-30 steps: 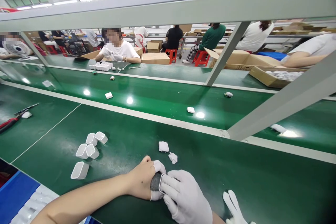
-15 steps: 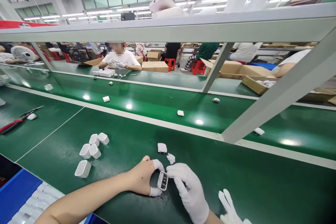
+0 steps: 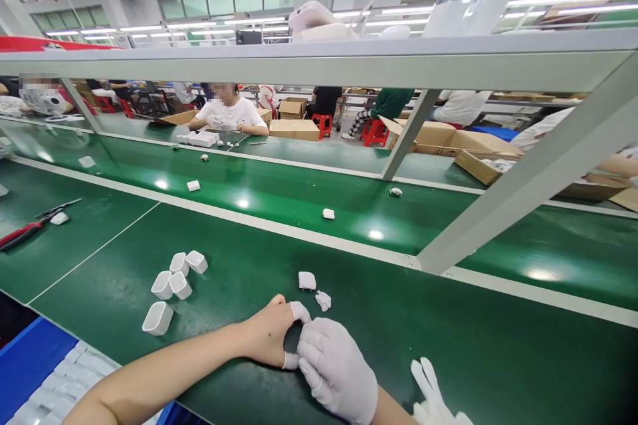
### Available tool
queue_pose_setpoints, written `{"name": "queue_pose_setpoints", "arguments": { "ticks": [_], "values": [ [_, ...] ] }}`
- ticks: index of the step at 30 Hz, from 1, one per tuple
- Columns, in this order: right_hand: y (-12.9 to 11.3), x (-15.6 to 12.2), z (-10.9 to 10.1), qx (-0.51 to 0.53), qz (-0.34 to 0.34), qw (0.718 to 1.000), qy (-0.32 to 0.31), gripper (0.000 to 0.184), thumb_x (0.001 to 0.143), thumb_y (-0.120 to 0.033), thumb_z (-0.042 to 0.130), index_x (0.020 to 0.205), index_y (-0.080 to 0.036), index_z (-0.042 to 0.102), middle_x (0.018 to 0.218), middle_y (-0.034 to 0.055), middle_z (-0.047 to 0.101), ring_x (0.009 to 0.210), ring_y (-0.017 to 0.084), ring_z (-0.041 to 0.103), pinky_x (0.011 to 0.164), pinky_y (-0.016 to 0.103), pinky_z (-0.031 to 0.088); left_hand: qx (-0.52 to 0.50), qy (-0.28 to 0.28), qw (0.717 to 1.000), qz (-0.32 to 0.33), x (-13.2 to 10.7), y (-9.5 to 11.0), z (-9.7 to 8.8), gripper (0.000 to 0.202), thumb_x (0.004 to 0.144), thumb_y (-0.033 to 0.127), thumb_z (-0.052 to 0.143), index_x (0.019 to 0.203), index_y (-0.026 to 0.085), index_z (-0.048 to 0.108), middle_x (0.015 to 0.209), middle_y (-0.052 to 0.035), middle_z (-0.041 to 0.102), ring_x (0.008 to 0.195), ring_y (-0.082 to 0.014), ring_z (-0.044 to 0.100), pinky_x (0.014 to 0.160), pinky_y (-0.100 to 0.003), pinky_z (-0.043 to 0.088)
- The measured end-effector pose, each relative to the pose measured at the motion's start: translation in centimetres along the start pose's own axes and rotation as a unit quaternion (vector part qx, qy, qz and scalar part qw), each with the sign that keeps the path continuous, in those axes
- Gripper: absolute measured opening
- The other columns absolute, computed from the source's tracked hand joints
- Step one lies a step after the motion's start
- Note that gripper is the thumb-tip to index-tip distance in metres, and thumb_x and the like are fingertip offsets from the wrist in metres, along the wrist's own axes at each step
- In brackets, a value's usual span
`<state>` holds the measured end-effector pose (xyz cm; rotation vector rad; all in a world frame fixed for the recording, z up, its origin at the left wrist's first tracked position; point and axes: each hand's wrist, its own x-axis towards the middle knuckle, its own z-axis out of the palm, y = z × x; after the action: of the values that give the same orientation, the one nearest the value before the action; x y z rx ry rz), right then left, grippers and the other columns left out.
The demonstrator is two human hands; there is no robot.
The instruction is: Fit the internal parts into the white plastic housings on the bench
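Observation:
My left hand [image 3: 266,337], with white covers on thumb and index finger, is curled just above the green bench [image 3: 239,392]. Those fingertips pinch a small white plastic case, which my gloved right hand [image 3: 337,368] now hides. The right fingers are bent over the case and pressed together around it; what they touch inside cannot be seen. Just beyond the hands lie a small white block [image 3: 307,280] and a crumpled white scrap [image 3: 323,300]. To the left stand several open white plastic cases [image 3: 157,318].
A white glove [image 3: 427,385] lies at right. Red-handled pliers [image 3: 22,237] rest at far left, and a blue bin [image 3: 30,352] holds white parts below the bench edge. Beyond a white rail, small white parts [image 3: 328,214] sit on a green belt. A slanted post [image 3: 513,172] rises at right; a person [image 3: 229,113] sits opposite.
My right hand has moved left and closed over the case, covering it. My left hand stays in place. Parts on the belt have shifted left.

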<state>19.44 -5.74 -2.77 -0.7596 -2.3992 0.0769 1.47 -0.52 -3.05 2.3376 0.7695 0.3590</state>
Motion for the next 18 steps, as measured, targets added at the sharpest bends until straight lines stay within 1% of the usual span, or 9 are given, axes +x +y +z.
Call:
{"name": "queue_pose_setpoints", "arguments": {
  "ticks": [2, 5, 8, 9, 11, 13, 15, 17, 18],
  "values": [
    [-0.3, 0.1, 0.0, 0.006, 0.018, 1.000, 0.008, 0.021, 0.086, -0.017, 0.034, 0.069, -0.018, 0.047, 0.070, 0.0038, 0.050, 0.068, 0.017, 0.042, 0.064, 0.034, 0.036, -0.007, 0.005, 1.000, 0.004, 0.0, 0.1, 0.0, 0.048, 0.060, 0.033, 0.072, 0.101, 0.022, 0.050, 0.086, 0.0023, 0.058, 0.070, -0.0162, 0.052, 0.080, -0.032, 0.033],
    [-0.5, 0.1, -0.3, 0.045, 0.035, 0.998, 0.021, 0.019, 0.086, -0.016, 0.035, 0.071, -0.018, 0.047, 0.070, 0.0033, 0.051, 0.068, 0.017, 0.043, 0.063, 0.034, 0.036, -0.019, 0.013, 1.000, -0.017, -0.1, 0.2, 0.0, 0.048, 0.057, 0.033, 0.075, 0.098, 0.021, 0.053, 0.072, 0.0050, 0.049, 0.069, -0.0162, 0.047, 0.075, -0.031, 0.033],
    [-0.2, 0.0, -0.8, 0.123, 0.104, 0.986, 0.030, 0.008, 0.081, -0.016, 0.044, 0.080, -0.020, 0.052, 0.080, 0.0031, 0.057, 0.079, 0.019, 0.052, 0.073, 0.037, 0.042, -0.091, 0.055, 0.993, -0.061, -0.1, 0.2, 0.2, 0.042, 0.056, 0.029, 0.074, 0.093, 0.021, 0.057, 0.063, 0.0068, 0.039, 0.066, -0.0145, 0.039, 0.066, -0.027, 0.030],
    [-0.1, -0.1, -0.9, 0.151, 0.138, 0.978, 0.037, 0.011, 0.078, -0.015, 0.049, 0.087, -0.021, 0.053, 0.088, 0.0038, 0.060, 0.086, 0.020, 0.055, 0.080, 0.038, 0.044, -0.129, 0.075, 0.986, -0.077, -0.1, 0.1, 0.4, 0.039, 0.058, 0.029, 0.072, 0.093, 0.020, 0.057, 0.061, 0.0075, 0.036, 0.063, -0.0130, 0.036, 0.062, -0.026, 0.028],
    [-0.2, -0.2, -0.9, 0.204, 0.220, 0.953, 0.053, 0.031, 0.071, -0.014, 0.056, 0.101, -0.022, 0.053, 0.102, 0.0058, 0.062, 0.099, 0.023, 0.057, 0.090, 0.041, 0.045, -0.223, 0.107, 0.963, -0.102, 0.0, 0.1, 0.8, 0.039, 0.065, 0.031, 0.069, 0.100, 0.019, 0.055, 0.060, 0.0085, 0.036, 0.056, -0.0101, 0.030, 0.057, -0.024, 0.026],
    [-0.4, -0.1, -0.5, 0.278, 0.308, 0.906, 0.078, 0.040, 0.070, -0.016, 0.060, 0.108, -0.022, 0.051, 0.107, 0.0071, 0.063, 0.100, 0.023, 0.059, 0.093, 0.043, 0.045, -0.327, 0.122, 0.931, -0.104, 0.2, 0.2, 1.2, 0.040, 0.073, 0.039, 0.065, 0.103, 0.017, 0.052, 0.063, 0.0074, 0.042, 0.053, -0.0085, 0.030, 0.054, -0.022, 0.027],
    [-0.6, 0.0, -0.2, 0.392, 0.383, 0.828, 0.120, 0.040, 0.072, -0.025, 0.067, 0.108, -0.022, 0.050, 0.103, 0.0071, 0.065, 0.095, 0.024, 0.063, 0.090, 0.044, 0.048, -0.411, 0.135, 0.897, -0.087, 0.2, 0.6, 1.5, 0.043, 0.079, 0.052, 0.061, 0.098, 0.015, 0.053, 0.065, 0.0049, 0.047, 0.053, -0.0082, 0.033, 0.053, -0.022, 0.028],
    [-0.8, 0.1, 0.0, 0.492, 0.415, 0.747, 0.165, 0.043, 0.069, -0.040, 0.074, 0.101, -0.022, 0.052, 0.093, 0.0063, 0.067, 0.089, 0.025, 0.066, 0.086, 0.043, 0.051, -0.449, 0.140, 0.880, -0.074, 0.3, 1.0, 1.6, 0.047, 0.081, 0.059, 0.058, 0.092, 0.013, 0.057, 0.062, 0.0037, 0.049, 0.052, -0.0081, 0.035, 0.053, -0.022, 0.028],
    [-0.8, 0.2, 0.0, 0.520, 0.419, 0.722, 0.181, 0.043, 0.067, -0.045, 0.076, 0.095, -0.021, 0.053, 0.087, 0.0056, 0.067, 0.087, 0.025, 0.066, 0.085, 0.042, 0.052, -0.455, 0.137, 0.877, -0.072, 0.3, 1.1, 1.6, 0.048, 0.081, 0.060, 0.060, 0.091, 0.013, 0.058, 0.063, 0.0028, 0.052, 0.052, -0.0081, 0.036, 0.052, -0.022, 0.028]
  ]
}}
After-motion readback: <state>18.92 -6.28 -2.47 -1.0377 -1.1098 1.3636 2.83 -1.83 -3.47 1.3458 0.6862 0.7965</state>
